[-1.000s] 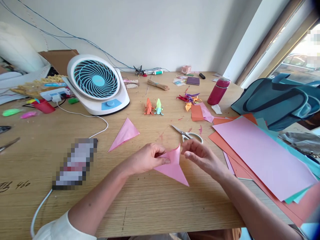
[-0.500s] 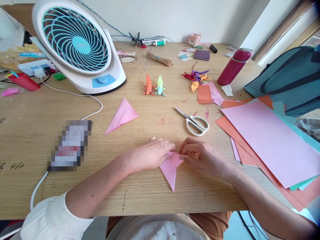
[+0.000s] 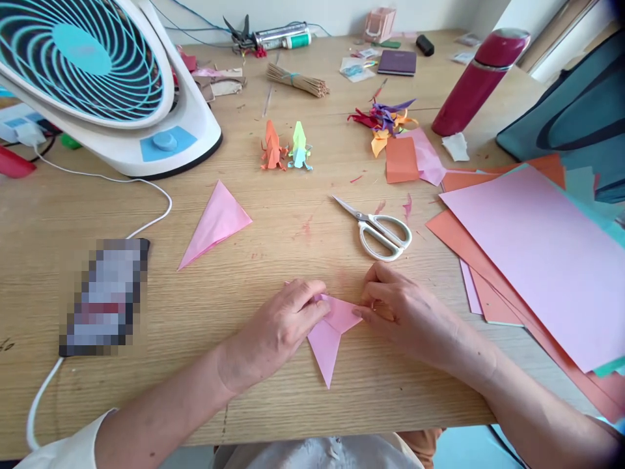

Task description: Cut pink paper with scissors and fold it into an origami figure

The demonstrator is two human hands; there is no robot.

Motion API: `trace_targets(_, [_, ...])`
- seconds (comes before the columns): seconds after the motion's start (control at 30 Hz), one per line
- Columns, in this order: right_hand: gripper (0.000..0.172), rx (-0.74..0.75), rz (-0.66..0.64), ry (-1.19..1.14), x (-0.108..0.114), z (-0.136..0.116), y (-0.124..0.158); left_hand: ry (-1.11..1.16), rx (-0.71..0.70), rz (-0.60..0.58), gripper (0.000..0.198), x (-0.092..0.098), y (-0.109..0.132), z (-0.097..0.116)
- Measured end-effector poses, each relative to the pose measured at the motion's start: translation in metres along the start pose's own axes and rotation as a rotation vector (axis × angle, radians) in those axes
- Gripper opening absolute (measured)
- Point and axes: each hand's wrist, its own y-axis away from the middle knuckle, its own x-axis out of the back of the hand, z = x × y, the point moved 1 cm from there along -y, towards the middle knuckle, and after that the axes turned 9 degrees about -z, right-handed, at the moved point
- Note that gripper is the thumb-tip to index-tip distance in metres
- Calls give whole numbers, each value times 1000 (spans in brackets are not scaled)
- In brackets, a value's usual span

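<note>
A folded pink paper [image 3: 326, 348] lies near the table's front edge, one long point toward me and a shorter one to the right. My left hand [image 3: 291, 316] is closed on its upper left part, thumb on top; the fingers cover that corner. At the right tip, my right hand [image 3: 403, 312] pinches the paper between thumb and curled fingers. Beyond the hands rest scissors [image 3: 375, 228] with white handles, their blades pointing away to the left. A second folded pink paper [image 3: 217, 221], roughly triangular, lies apart to the left.
A fan [image 3: 161, 140] and a phone [image 3: 105, 299] with a cable stand left. Orange and green paper figures [image 3: 286, 148] are mid-table. A stack of coloured sheets [image 3: 532, 254], a dark red flask [image 3: 481, 85] and a teal bag [image 3: 561, 111] occupy the right.
My left hand has drawn back from the middle of the paper toward its left side, uncovering more of the top. My right hand stays at the right tip. The camera view has shifted.
</note>
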Motion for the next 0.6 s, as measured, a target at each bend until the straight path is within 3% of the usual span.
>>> trace_targets(0.13, [19, -22, -22, 25, 1, 2, 1, -44, -87, 70, 21, -2, 4, -1])
trace_targets(0.23, [18, -12, 1, 39, 2, 3, 1, -123, -151, 58, 27, -2, 10, -2])
trace_targets(0.47, [21, 30, 51, 89, -2, 6, 2, -265, -136, -125, 40, -1, 28, 3])
trace_targets(0.6, [10, 53, 93, 145, -2, 4, 3, -305, -121, -187, 46, -1, 32, 9])
